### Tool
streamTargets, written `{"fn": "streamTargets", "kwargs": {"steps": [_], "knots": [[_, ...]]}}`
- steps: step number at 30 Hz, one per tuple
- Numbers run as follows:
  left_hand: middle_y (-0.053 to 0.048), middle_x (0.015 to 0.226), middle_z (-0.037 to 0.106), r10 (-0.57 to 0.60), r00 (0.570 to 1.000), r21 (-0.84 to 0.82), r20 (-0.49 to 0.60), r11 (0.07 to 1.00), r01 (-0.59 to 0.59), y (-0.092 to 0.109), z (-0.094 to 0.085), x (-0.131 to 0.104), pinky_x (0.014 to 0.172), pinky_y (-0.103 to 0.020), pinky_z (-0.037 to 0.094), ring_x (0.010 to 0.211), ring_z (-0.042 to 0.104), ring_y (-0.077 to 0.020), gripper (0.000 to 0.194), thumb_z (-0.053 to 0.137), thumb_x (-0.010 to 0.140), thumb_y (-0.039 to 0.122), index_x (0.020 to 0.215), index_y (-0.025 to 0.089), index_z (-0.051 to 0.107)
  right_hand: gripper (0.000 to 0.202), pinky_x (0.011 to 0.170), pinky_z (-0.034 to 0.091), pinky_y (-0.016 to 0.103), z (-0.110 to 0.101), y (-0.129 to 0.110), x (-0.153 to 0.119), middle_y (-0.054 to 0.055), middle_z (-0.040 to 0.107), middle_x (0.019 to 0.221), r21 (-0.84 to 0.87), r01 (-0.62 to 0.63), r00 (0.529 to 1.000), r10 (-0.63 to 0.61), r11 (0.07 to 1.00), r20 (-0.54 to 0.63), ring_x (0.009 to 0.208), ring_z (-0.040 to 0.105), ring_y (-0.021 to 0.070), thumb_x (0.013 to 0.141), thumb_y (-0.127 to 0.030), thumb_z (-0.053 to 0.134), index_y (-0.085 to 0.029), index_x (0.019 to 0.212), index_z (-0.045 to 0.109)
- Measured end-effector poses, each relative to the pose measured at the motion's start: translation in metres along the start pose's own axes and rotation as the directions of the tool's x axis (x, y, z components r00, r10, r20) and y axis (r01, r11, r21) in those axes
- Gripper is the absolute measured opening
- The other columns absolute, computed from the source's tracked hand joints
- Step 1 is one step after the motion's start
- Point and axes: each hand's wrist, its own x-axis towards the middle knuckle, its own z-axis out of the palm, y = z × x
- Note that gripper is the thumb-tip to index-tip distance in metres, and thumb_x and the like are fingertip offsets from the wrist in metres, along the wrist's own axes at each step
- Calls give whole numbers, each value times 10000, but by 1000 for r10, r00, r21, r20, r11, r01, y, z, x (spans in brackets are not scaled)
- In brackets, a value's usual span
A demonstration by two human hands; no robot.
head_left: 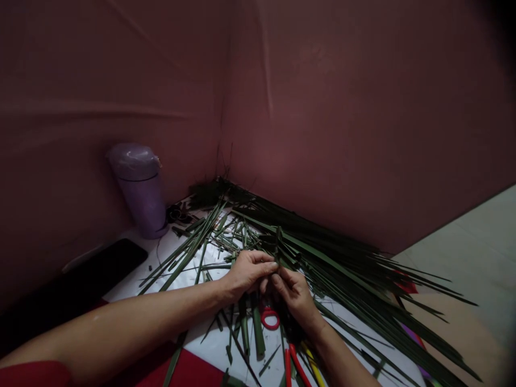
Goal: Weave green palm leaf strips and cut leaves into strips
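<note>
Near the middle of the view, my left hand (250,273) and my right hand (293,294) meet, thumbs and fingers pinched together. Between their fingertips is a dark green leaf piece (278,244) that stands up above them. Both hands are closed on it; its lower part is hidden by the fingers. Just under the hands lie scissors with a red ring handle (270,319). Rolled green leaf pieces (258,330) lie beside the scissors. Red handles (297,365) and a yellow handle (314,366) show at the bottom, by my right forearm.
Long green leaves (342,258) spread across the right of the white table (193,330). Cut strips (189,252) lie left of centre. A purple tumbler (145,199) stands at the back left, near a dark flat object (116,260). Reddish walls (322,118) rise behind.
</note>
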Motion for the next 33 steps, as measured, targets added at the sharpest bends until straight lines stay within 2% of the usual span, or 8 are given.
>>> {"fn": "streamTargets", "kwargs": {"steps": [10, 13, 17, 23, 29, 33], "knots": [[42, 400, 526, 16, 999, 35, -31, 999, -15, -1, -2, 2, 267, -152, 198, 249, 328, -40, 280, 625, 686, 393, 733, 133, 532, 327, 495, 331, 204, 1, -6, -1, -19, 467, 541, -152, -11, 1000, 10, 988, -12, 512, 399, 95, 860, -376, 453, -160, 653, 586], [40, 412, 521, 24, 1000, 55, -14, 998, -24, -2, -2, 2, 266, -154, 205, 252, 335, -38, 302, 621, 692, 419, 688, 133, 522, 334, 490, 336, 200, 1, -5, -1, -17, 484, 562, -92, -33, 999, 35, 995, 18, 512, 404, 93, 868, -392, 433, -159, 687, 588], [38, 409, 505, 37, 999, 58, -18, 998, -36, -2, -2, 1, 259, -160, 193, 246, 332, -35, 353, 625, 684, 456, 612, 142, 482, 324, 506, 352, 201, 2, -5, 0, -9, 513, 598, -4, -9, 999, 9, 1000, 50, 529, 424, 96, 871, -391, 425, -160, 706, 581], [20, 482, 530, 70, 998, 25, 6, 997, -70, -2, -5, 1, 300, -158, 247, 301, 397, -35, 344, 623, 699, 443, 630, 119, 526, 323, 502, 359, 209, 1, -3, 0, -9, 519, 589, 11, -35, 999, 34, 999, 42, 522, 436, 99, 867, -404, 430, -160, 716, 577], [50, 464, 475, 92, 996, -5, -8, 996, -92, 0, -3, 1, 315, -163, 281, 335, 394, -47, 326, 633, 688, 437, 682, 131, 523, 345, 501, 336, 207, 0, -2, 1, -22, 485, 579, -30, -50, 999, 51, 998, 15, 528, 412, 93, 872, -406, 425, -157, 683, 571], [41, 464, 493, 56, 998, 41, 17, 998, -57, 2, -3, 2, 326, -178, 313, 333, 411, -60, 308, 634, 687, 416, 689, 127, 527, 322, 510, 343, 208, 1, -6, 1, -18, 503, 591, -65, -29, 999, 30, 997, 16, 530, 410, 91, 879, -379, 424, -157, 710, 586]]}}
